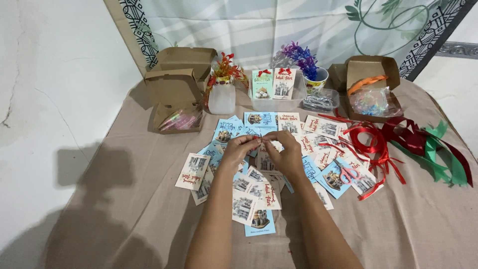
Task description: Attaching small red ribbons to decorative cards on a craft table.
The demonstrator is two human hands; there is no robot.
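Observation:
My left hand (238,150) and my right hand (285,153) meet fingertip to fingertip above the middle of a table covered in beige cloth (129,199). Between the fingers a small bit of red ribbon (257,139) is pinched by both hands. Under and around the hands lie several small printed cards (251,192), some blue, some cream. Pink-handled scissors (347,172) rest on the cards just right of my right hand. A tangle of red ribbon (371,142) lies further right.
Dark red and green ribbons (438,149) spread at the right edge. Open cardboard boxes stand at back left (174,92) and back right (371,74). A clear tub (276,102) holding finished cards, a white vase (222,97) and a cup of purple flowers (311,72) line the back.

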